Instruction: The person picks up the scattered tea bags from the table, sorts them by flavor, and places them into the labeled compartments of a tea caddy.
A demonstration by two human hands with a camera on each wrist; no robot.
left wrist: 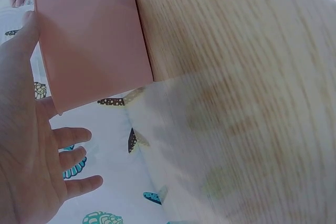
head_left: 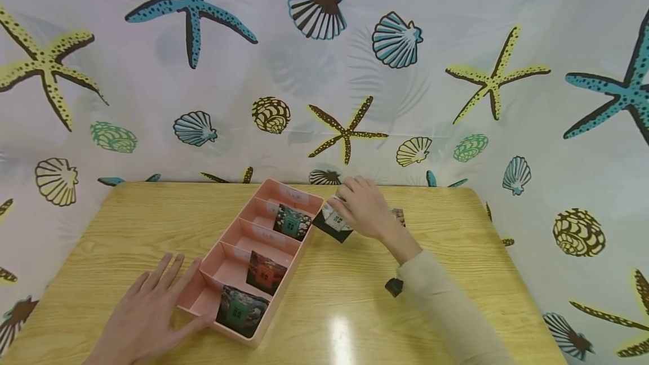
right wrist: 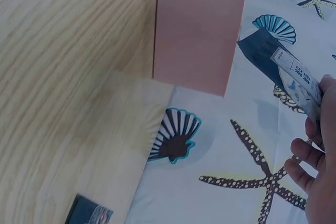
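Note:
A long pink box (head_left: pixel 274 249) with several labelled compartments stands angled on the table. My left hand (head_left: pixel 152 314) rests at its near left corner, fingers straight; in the left wrist view the thumb and a finger touch the pink wall (left wrist: pixel 89 35). Just right of the box's far end, my right hand (head_left: pixel 367 210) pinches a small dark packet with a pale house picture (head_left: pixel 334 219), above the table. The right wrist view shows a white printed label on this packet (right wrist: pixel 296 72). Inside the box lean a green-house packet (head_left: pixel 292 222), a red packet (head_left: pixel 266 272) and a dark green-house packet (head_left: pixel 241 311).
Another small packet (head_left: pixel 399 216) lies on the wooden table (head_left: pixel 365 292) beyond my right wrist, partly hidden. A black piece (head_left: pixel 394 286) shows at the right sleeve. A curtain with shells and starfish (head_left: pixel 238 83) borders the table at the back and sides.

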